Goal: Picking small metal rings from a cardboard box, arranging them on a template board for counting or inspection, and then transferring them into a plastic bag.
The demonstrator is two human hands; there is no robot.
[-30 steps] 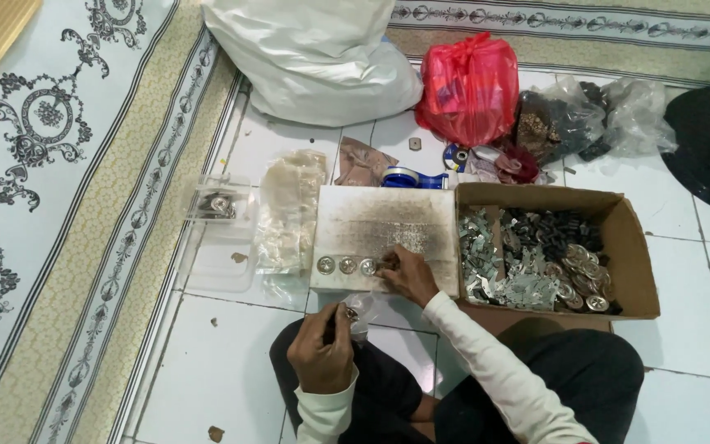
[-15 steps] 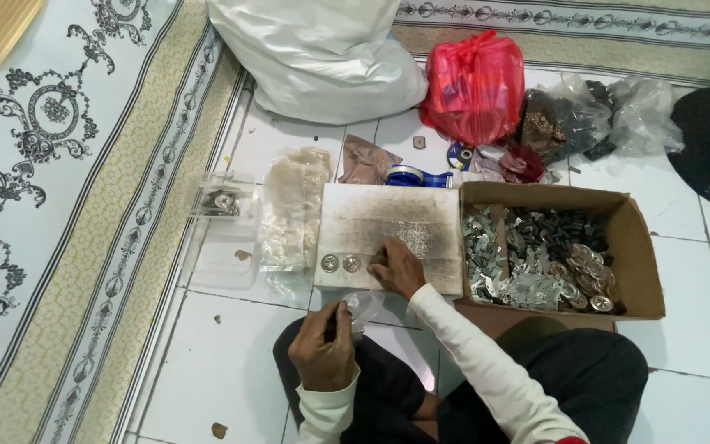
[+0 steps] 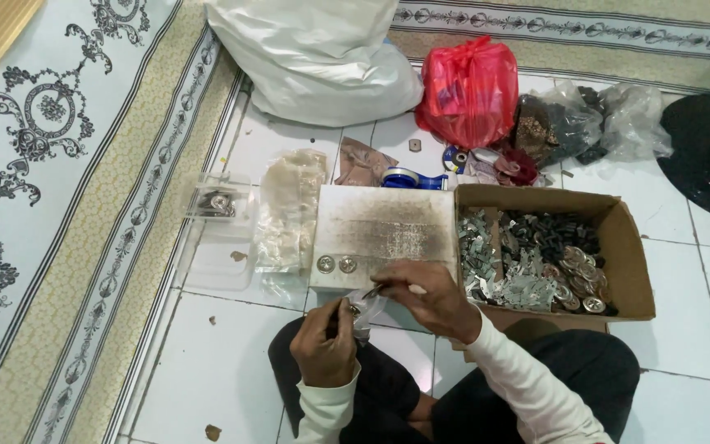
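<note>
My left hand (image 3: pixel 324 341) pinches the mouth of a small clear plastic bag (image 3: pixel 365 311) above my lap. My right hand (image 3: pixel 422 294) holds a small round metal piece at its fingertips, right at the bag's opening. Just beyond lies a stained white board (image 3: pixel 384 230) with two round metal pieces (image 3: pixel 336 264) near its front left corner. To the right stands an open cardboard box (image 3: pixel 630 263) filled with several metal and dark small parts.
A pile of clear small bags (image 3: pixel 289 210) and a clear plastic lid (image 3: pixel 217 238) lie left of the board. A blue tape dispenser (image 3: pixel 408 178), a red bag (image 3: pixel 470 89), a big white sack (image 3: pixel 314 53) and dark bags (image 3: pixel 569 123) sit behind. A patterned mat (image 3: pixel 51 164) runs along the left.
My right hand has come back from the board to the bag with one round piece. Three pieces on the board became two. The left hand stays on the bag.
</note>
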